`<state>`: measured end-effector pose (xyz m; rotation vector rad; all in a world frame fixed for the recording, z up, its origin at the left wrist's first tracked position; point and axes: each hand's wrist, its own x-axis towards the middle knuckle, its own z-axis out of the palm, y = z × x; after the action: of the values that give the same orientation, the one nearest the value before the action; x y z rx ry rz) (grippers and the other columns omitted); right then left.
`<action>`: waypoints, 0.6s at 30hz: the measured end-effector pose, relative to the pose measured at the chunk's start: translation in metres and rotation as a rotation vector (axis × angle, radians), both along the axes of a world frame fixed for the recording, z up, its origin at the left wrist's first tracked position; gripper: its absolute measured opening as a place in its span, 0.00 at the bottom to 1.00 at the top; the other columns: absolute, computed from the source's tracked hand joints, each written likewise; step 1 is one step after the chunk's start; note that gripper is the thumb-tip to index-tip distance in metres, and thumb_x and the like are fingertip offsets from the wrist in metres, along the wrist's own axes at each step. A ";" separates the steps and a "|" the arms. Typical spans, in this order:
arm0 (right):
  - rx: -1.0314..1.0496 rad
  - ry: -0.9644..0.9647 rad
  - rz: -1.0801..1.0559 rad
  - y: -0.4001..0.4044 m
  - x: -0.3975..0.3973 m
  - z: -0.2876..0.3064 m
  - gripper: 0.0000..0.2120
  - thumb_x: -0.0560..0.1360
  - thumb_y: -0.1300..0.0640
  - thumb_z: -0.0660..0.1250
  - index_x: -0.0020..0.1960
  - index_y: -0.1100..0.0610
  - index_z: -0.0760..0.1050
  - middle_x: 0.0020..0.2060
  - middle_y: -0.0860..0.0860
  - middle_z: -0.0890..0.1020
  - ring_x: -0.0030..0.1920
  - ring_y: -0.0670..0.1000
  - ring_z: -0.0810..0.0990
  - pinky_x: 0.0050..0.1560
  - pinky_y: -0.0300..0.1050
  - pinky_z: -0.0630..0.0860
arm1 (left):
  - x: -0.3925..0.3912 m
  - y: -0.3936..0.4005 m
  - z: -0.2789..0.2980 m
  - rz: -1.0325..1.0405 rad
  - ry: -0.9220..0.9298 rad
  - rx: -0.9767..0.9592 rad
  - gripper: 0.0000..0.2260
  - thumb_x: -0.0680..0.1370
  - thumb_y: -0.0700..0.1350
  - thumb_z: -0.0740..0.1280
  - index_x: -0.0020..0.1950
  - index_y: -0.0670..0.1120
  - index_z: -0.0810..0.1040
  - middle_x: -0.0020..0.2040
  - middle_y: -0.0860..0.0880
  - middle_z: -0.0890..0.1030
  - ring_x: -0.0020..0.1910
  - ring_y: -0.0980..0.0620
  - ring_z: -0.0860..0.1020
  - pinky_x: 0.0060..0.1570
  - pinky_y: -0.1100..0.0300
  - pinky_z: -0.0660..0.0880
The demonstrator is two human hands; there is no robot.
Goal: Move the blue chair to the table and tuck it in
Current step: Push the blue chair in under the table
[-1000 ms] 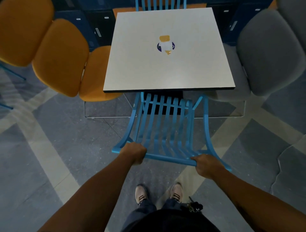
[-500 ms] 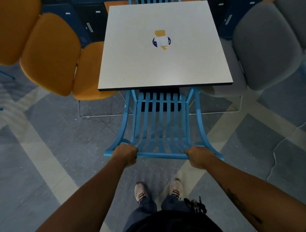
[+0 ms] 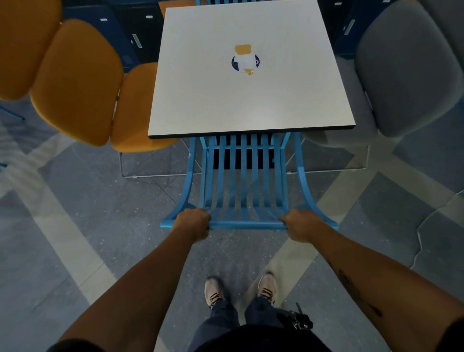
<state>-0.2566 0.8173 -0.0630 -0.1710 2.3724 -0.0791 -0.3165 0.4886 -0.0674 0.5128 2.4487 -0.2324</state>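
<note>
The blue slatted chair [image 3: 243, 181] stands in front of me, its seat partly under the near edge of the square white table [image 3: 251, 100]. My left hand [image 3: 193, 223] grips the left end of the chair's top back rail. On the right end of the same rail my right hand [image 3: 300, 224] is closed. The chair's front part is hidden beneath the tabletop. A small blue, white and yellow sticker [image 3: 245, 60] marks the table's middle.
Orange padded chairs [image 3: 75, 78] crowd the table's left side. A grey padded chair [image 3: 401, 72] sits at the right. Another blue chair [image 3: 226, 2] shows at the table's far edge. My feet [image 3: 241, 291] stand on grey patterned floor behind the chair.
The chair has straightened from a skewed angle and slid forward, so more of its seat lies under the table. Both hands kept their grip on the back rail.
</note>
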 end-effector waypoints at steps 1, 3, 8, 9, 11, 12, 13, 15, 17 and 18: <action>-0.003 0.004 0.001 0.001 -0.001 0.000 0.19 0.80 0.58 0.63 0.68 0.48 0.80 0.52 0.53 0.84 0.50 0.56 0.84 0.51 0.54 0.82 | 0.000 0.000 -0.001 0.008 0.000 -0.001 0.13 0.83 0.48 0.69 0.67 0.51 0.84 0.56 0.49 0.84 0.55 0.47 0.84 0.60 0.46 0.83; -0.007 0.008 0.005 0.003 -0.002 0.001 0.19 0.80 0.58 0.63 0.68 0.48 0.80 0.51 0.52 0.84 0.49 0.55 0.84 0.51 0.53 0.82 | 0.000 0.000 -0.003 0.009 0.004 0.002 0.12 0.83 0.48 0.68 0.66 0.52 0.83 0.54 0.50 0.84 0.54 0.48 0.84 0.59 0.47 0.83; -0.006 -0.002 0.016 0.005 -0.009 0.001 0.19 0.80 0.59 0.63 0.68 0.47 0.80 0.50 0.51 0.84 0.48 0.54 0.83 0.50 0.52 0.82 | -0.006 0.003 -0.001 0.011 0.003 -0.013 0.11 0.83 0.50 0.68 0.64 0.53 0.84 0.52 0.50 0.84 0.51 0.49 0.84 0.56 0.49 0.83; -0.005 -0.005 0.013 0.006 -0.012 0.001 0.19 0.80 0.59 0.63 0.68 0.47 0.80 0.49 0.51 0.83 0.47 0.54 0.82 0.50 0.52 0.82 | -0.008 0.005 -0.001 0.008 0.009 -0.017 0.11 0.83 0.50 0.69 0.64 0.53 0.84 0.52 0.50 0.84 0.52 0.48 0.84 0.55 0.48 0.83; -0.006 -0.004 0.009 0.009 -0.018 0.001 0.20 0.79 0.59 0.63 0.68 0.47 0.80 0.49 0.51 0.83 0.47 0.54 0.82 0.50 0.53 0.82 | -0.012 0.009 0.000 0.001 0.018 -0.026 0.11 0.82 0.51 0.69 0.63 0.52 0.84 0.53 0.49 0.84 0.53 0.47 0.84 0.55 0.48 0.83; -0.003 -0.003 0.011 0.010 -0.021 0.001 0.20 0.79 0.59 0.63 0.68 0.47 0.80 0.49 0.51 0.83 0.47 0.54 0.82 0.49 0.52 0.81 | -0.014 0.010 0.000 0.002 0.021 -0.027 0.11 0.82 0.51 0.69 0.63 0.52 0.84 0.54 0.49 0.84 0.53 0.47 0.84 0.55 0.49 0.83; 0.004 0.000 0.016 0.012 -0.024 0.002 0.19 0.79 0.59 0.64 0.68 0.48 0.80 0.49 0.52 0.83 0.47 0.55 0.82 0.48 0.51 0.80 | -0.016 0.012 -0.001 0.004 0.026 -0.024 0.11 0.82 0.51 0.70 0.63 0.52 0.84 0.53 0.49 0.84 0.53 0.47 0.84 0.54 0.49 0.83; 0.020 0.019 0.029 0.015 -0.028 0.002 0.19 0.79 0.57 0.64 0.68 0.47 0.80 0.49 0.52 0.83 0.47 0.55 0.82 0.47 0.50 0.78 | -0.018 0.014 -0.003 0.015 0.033 -0.010 0.10 0.82 0.52 0.70 0.62 0.52 0.84 0.52 0.50 0.83 0.52 0.48 0.83 0.53 0.50 0.82; 0.029 0.047 0.033 0.017 -0.029 0.002 0.18 0.79 0.56 0.65 0.67 0.47 0.81 0.48 0.51 0.83 0.46 0.54 0.81 0.47 0.50 0.79 | -0.018 0.015 -0.004 0.027 0.043 0.002 0.10 0.82 0.53 0.70 0.61 0.52 0.84 0.51 0.50 0.83 0.50 0.49 0.83 0.53 0.51 0.83; 0.036 0.061 0.036 0.018 -0.029 0.002 0.17 0.79 0.56 0.65 0.66 0.46 0.81 0.48 0.51 0.83 0.46 0.54 0.82 0.46 0.50 0.79 | -0.018 0.015 -0.004 0.028 0.050 0.003 0.10 0.82 0.53 0.70 0.61 0.52 0.84 0.51 0.51 0.83 0.50 0.49 0.83 0.53 0.50 0.83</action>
<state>-0.2855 0.8350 -0.0615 -0.2017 2.4286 -0.0137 -0.3341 0.5036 -0.0717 0.4798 2.5034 -0.2323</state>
